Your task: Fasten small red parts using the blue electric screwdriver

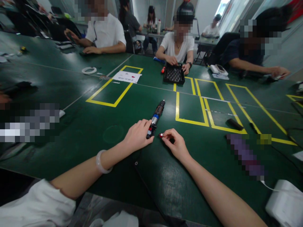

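Observation:
A black electric screwdriver (pixel 155 118) with a blue and silver band lies on the green table, its tip pointing away from me. My left hand (pixel 139 135) rests over its near end, fingers along its left side and thumb across the bottom, so part of that end is hidden. Just to the right, my right hand (pixel 174 143) is closed in a pinch on a small red and white piece (pixel 161 135). That piece is held close to the screwdriver's near end, apart from it; its exact kind is too small to tell.
Yellow tape rectangles (pixel 192 121) mark the green table (pixel 113 170). Across it, a person handles a black compartment tray (pixel 174 74). A printed sheet (pixel 127 76) and white ring (pixel 89 70) lie left. A purple-screened phone (pixel 245 155) and white charger (pixel 285 201) are at right.

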Tool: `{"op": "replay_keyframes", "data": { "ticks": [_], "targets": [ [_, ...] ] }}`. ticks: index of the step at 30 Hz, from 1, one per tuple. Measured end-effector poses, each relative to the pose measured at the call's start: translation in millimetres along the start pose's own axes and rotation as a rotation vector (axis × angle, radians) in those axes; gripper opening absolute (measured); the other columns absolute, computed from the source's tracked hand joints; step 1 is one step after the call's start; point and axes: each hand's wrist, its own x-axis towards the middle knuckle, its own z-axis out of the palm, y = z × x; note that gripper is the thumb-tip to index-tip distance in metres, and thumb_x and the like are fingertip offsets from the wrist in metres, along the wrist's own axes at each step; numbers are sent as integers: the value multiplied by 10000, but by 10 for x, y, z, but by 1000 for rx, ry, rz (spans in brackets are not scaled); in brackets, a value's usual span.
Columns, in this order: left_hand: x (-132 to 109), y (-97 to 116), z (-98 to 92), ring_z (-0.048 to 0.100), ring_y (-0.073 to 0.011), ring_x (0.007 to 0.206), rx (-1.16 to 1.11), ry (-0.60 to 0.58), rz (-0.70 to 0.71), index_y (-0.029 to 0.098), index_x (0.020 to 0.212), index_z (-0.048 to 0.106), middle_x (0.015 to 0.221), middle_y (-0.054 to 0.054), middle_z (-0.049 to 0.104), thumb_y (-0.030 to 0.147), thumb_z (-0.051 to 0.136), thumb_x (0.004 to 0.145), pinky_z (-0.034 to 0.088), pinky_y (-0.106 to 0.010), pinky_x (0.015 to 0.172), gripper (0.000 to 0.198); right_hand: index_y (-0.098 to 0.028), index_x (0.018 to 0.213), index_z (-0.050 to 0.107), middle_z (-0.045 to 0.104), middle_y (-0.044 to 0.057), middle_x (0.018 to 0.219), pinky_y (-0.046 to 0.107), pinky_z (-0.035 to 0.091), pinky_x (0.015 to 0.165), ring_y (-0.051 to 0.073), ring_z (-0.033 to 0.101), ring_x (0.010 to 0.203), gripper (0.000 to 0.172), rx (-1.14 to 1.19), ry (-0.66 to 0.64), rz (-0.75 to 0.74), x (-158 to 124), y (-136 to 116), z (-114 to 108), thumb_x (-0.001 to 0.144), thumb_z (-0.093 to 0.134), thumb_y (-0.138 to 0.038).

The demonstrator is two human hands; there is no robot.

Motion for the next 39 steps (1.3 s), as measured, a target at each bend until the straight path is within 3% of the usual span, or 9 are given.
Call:
{"op": "replay_keyframes", "data": {
  "ticks": [9,14,27,34,39],
  "targets": [
    [-78,179,35,533,-256,1070,-77,-9,63,131,1349,429,1210,-119,553,395,561,826,475,-364,919,601,-211,871,573,565,24,868,298,474,714,168,570,781,64,-126,-60,-40,2,14,22,861,587,-149],
    [-101,240,19,524,-260,1070,-78,-10,87,120,1354,429,1217,-123,551,377,544,836,475,-377,913,590,-209,866,625,576,44,911,330,481,812,198,586,899,49,-215,-67,-42,-10,-5,13,867,609,-163],
    [-45,294,74,521,-262,1050,-64,9,23,167,1408,385,1196,-141,523,458,449,905,486,-372,842,584,-219,933,666,687,38,870,320,516,737,180,641,758,109,-162,-44,2,-36,-54,-23,882,578,-181],
    [-10,170,57,517,-257,1022,-4,-15,34,217,1447,342,1188,-118,514,424,480,894,481,-354,818,607,-212,986,627,654,34,902,301,497,727,165,626,784,128,-92,-75,7,-33,-59,-12,877,569,-179],
    [5,-143,-4,512,-264,1034,83,-26,-34,234,1464,322,1224,-129,499,456,471,901,473,-354,831,623,-204,980,618,636,42,926,297,491,734,158,616,798,126,-71,-83,4,-31,-42,-25,884,547,-161]
  ]
}}
